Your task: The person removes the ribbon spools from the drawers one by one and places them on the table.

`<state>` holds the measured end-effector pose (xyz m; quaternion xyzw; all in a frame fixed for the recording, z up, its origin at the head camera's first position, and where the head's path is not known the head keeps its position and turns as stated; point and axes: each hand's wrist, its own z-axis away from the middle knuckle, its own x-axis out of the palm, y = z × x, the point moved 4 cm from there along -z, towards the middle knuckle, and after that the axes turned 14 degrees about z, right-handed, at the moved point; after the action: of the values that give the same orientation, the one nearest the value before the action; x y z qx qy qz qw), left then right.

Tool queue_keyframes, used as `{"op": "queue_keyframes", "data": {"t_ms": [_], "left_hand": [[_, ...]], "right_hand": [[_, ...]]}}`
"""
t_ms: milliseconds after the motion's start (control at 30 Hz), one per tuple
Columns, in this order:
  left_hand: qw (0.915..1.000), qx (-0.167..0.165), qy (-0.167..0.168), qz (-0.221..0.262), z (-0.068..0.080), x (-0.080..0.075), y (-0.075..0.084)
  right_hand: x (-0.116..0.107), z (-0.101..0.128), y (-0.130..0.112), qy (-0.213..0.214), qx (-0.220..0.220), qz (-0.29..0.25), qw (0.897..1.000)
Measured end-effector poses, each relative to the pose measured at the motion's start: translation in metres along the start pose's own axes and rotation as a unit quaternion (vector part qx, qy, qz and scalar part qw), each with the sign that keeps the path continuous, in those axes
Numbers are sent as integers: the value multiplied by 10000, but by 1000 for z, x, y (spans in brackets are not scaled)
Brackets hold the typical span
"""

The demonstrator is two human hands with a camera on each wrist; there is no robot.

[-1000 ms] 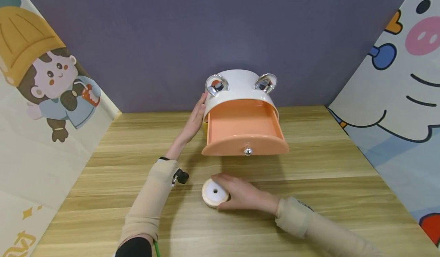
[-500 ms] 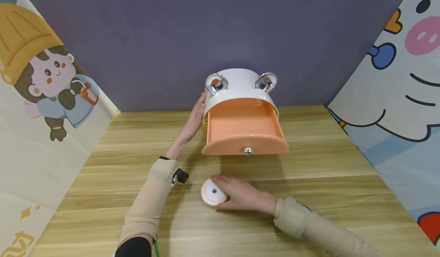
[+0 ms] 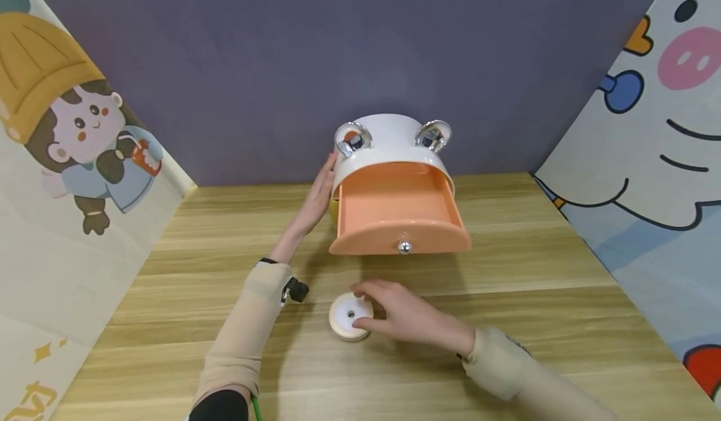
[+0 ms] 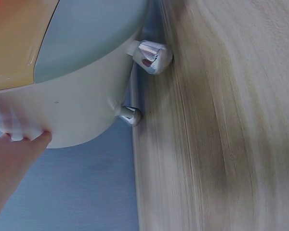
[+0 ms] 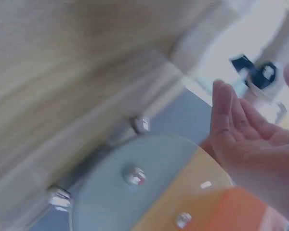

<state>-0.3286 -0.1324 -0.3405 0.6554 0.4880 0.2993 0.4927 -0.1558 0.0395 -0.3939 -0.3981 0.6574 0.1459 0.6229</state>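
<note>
Shifted rightward, the nearer right hand (image 3: 401, 312) gapes empty, fingertips over the right edge of the white roll (image 3: 341, 316) (the left hand (image 3: 317, 204), straight-fingered, rests against the frog-shaped cabinet (image 3: 390, 134)).

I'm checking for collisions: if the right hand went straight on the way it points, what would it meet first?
Probably the round white disc, which the right hand overlaps in the head view; depth is unclear, so it might pass above.

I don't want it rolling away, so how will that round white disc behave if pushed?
Lying flat, the round white disc will probably slide rather than roll. Being circular, it might roll if stood on edge. Low and broad, it seems unlikely to tip.
</note>
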Motion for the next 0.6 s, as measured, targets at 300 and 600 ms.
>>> {"op": "queue_keyframes", "data": {"t_ms": [300, 600], "left_hand": [[10000, 71, -3, -31, 1, 0, 0], [10000, 48, 11, -54, 2, 1, 0]], "right_hand": [[-44, 12, -1, 576, 628, -2109, 9738], [-55, 17, 9, 671, 1157, -3181, 9386]]}}
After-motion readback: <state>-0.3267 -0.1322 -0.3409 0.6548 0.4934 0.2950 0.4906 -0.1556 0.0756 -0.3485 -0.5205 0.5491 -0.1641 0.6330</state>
